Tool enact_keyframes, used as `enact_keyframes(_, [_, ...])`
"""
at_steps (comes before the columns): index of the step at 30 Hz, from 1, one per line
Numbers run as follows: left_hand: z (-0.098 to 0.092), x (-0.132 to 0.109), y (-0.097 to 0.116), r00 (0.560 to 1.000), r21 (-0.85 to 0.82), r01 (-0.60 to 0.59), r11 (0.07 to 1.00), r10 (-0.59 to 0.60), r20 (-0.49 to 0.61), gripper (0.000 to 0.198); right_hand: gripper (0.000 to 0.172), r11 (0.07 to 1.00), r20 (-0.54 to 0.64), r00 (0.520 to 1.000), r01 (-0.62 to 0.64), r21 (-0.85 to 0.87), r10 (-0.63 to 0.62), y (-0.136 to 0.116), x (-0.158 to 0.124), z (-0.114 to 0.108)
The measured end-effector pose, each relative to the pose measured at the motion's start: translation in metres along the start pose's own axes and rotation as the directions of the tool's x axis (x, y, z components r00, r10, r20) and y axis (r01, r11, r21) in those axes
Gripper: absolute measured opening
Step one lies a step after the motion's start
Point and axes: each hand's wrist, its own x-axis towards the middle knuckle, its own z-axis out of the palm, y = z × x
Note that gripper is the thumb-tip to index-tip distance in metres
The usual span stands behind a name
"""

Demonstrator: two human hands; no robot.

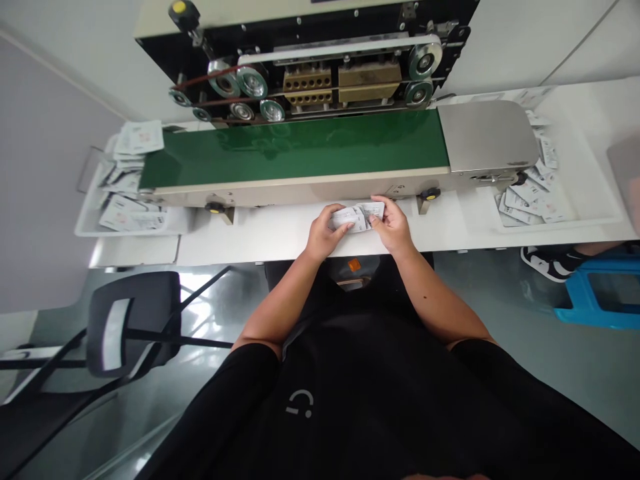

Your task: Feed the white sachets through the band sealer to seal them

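Note:
Above the white table's front edge, my left hand (323,235) is closed on the left side of some small white printed packets (350,217), thumb on top. My right hand (393,228) grips another printed packet (373,210) at its right side, where the packets overlap. How many there are I cannot tell. Just beyond my hands runs the front side of a band sealing machine (345,80) with a green conveyor belt (300,150).
A white tray (85,223) heaped with packets stands at the left end of the belt; another tray (595,223) with packets is at the right. A black chair (137,320) stands at the left. A blue stool (580,293) and a person's sandalled foot (547,263) appear at the right.

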Motion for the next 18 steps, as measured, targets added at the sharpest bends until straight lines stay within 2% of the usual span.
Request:
enact_keyframes(2, [-0.001,0.0,0.001,1.0,-0.013,0.009,1.0,-0.009,-0.016,0.052,0.035,0.999,-0.066,0.997,0.03,-0.039,-0.033,-0.018,-0.004,-0.005])
enact_keyframes(4, [-0.001,0.0,0.002,0.999,-0.02,0.027,0.999,-0.028,-0.024,0.051,0.02,0.986,-0.122,0.984,0.114,-0.119,-0.128,-0.042,-0.007,-0.015])
enact_keyframes(8, [-0.001,0.001,0.003,0.999,-0.03,0.041,0.999,-0.041,-0.017,0.049,0.009,0.89,-0.13,0.91,0.343,-0.3,-0.395,-0.099,0.006,-0.05])
enact_keyframes(11, [-0.001,0.001,0.003,0.999,-0.023,0.032,0.999,-0.032,-0.015,0.048,0.008,0.765,-0.118,0.858,0.373,-0.525,-0.499,-0.132,0.039,-0.083])
enact_keyframes(14, [-0.001,0.0,0.004,1.0,-0.016,0.024,1.0,-0.024,-0.013,0.045,0.012,0.636,-0.086,0.853,0.313,-0.706,-0.515,-0.151,0.082,-0.111])
enact_keyframes(16, [-0.002,0.0,0.005,1.0,-0.017,0.02,1.0,-0.02,-0.011,0.045,0.014,0.618,-0.058,0.873,0.295,-0.729,-0.485,-0.155,0.108,-0.124])
enact_keyframes(18, [-0.002,0.0,0.006,1.0,-0.016,0.019,1.0,-0.019,-0.011,0.045,0.018,0.66,-0.046,0.894,0.295,-0.691,-0.447,-0.153,0.129,-0.131])
